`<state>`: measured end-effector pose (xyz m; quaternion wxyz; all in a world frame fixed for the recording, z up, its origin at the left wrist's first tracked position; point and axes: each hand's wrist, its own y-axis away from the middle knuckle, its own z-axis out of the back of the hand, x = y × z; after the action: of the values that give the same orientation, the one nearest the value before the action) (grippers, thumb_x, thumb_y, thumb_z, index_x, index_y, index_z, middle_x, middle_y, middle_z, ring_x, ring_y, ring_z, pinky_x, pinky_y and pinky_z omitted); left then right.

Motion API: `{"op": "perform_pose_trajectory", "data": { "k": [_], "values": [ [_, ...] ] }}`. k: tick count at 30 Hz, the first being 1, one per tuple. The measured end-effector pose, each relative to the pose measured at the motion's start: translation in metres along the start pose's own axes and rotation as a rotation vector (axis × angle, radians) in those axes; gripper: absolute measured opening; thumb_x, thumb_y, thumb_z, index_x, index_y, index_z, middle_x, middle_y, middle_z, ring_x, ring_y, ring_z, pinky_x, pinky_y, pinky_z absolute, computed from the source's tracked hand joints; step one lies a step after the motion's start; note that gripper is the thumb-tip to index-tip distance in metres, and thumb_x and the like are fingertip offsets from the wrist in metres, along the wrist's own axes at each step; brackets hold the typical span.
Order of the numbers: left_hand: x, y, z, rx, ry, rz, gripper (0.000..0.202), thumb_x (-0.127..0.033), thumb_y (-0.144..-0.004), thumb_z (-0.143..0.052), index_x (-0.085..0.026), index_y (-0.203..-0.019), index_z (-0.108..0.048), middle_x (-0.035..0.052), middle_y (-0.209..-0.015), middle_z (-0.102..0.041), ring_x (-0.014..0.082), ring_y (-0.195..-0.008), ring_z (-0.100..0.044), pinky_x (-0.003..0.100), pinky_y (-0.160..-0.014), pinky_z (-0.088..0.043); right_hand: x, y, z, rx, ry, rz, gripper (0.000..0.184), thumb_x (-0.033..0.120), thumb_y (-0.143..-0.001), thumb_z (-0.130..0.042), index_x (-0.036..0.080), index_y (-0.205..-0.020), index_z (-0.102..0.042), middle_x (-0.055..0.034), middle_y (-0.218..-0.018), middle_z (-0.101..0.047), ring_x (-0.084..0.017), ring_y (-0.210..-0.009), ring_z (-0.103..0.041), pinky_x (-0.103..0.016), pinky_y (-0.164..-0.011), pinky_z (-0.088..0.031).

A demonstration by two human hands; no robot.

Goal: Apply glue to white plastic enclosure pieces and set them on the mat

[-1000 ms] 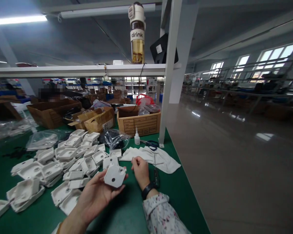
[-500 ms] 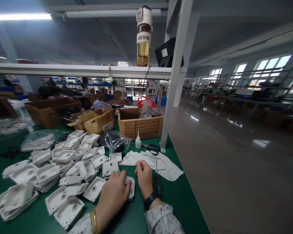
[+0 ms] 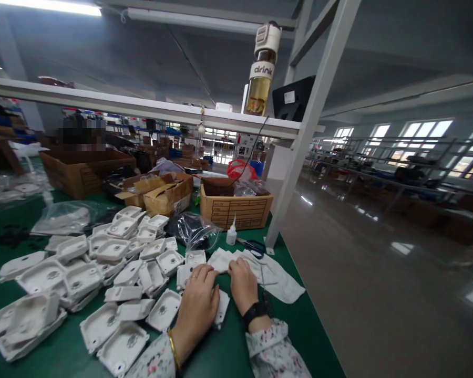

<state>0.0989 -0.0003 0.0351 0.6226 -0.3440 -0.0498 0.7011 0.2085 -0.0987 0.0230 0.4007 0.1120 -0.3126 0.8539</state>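
Observation:
My left hand (image 3: 198,300) is bent over a white plastic casing (image 3: 222,308) on the green table, its thumb along the casing's left edge. Its fingertips are partly hidden. Just to the right is my right hand (image 3: 243,286), fingers curled together at the near edge of a white cloth (image 3: 278,281). Whatever those fingers hold, if anything, is too small or hidden to make out. Many more white casings (image 3: 124,347) lie in a loose heap left of my hands, most with their hollow side up. A dark slim tool (image 3: 266,303) lies partly hidden beside my right wrist.
Behind the cloth stand a small dropper bottle (image 3: 231,234) and scissors (image 3: 254,247). Further back are cardboard boxes (image 3: 236,211) and a clear plastic bag (image 3: 193,231). A metal post (image 3: 315,126) rises at the table's right edge, carrying a shelf with a drink bottle (image 3: 262,73).
The view has tilted, and the scene sits further right. My right fingers have moved slightly forward, against the cloth. My left fingers have shifted a little leftward over the casing.

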Motion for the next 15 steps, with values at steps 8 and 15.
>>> {"op": "perform_pose_trajectory", "data": {
  "k": [8,15],
  "values": [
    [-0.003,0.0,0.002,-0.028,0.075,0.032,0.018,-0.005,-0.08,-0.04,-0.017,-0.087,-0.052,0.0061,-0.097,-0.051,0.023,-0.1,-0.045,0.041,-0.093,-0.041,-0.021,-0.015,0.041,-0.027,-0.188,-0.039,0.016,0.028,-0.084,-0.043,0.02,-0.075,-0.053,-0.0046,-0.08,-0.058,-0.022,-0.078,-0.054,-0.031,-0.072,-0.041],
    [-0.005,0.004,-0.004,-0.02,0.069,0.041,0.014,-0.01,-0.083,-0.04,-0.017,-0.082,-0.053,0.0048,-0.088,-0.055,0.021,-0.089,-0.049,0.037,-0.083,-0.044,-0.057,-0.008,0.064,-0.013,-0.333,-0.214,0.041,0.056,-0.077,-0.048,0.017,-0.085,-0.059,-0.0063,-0.08,-0.063,-0.024,-0.074,-0.06,-0.031,-0.066,-0.047]
  ]
}}
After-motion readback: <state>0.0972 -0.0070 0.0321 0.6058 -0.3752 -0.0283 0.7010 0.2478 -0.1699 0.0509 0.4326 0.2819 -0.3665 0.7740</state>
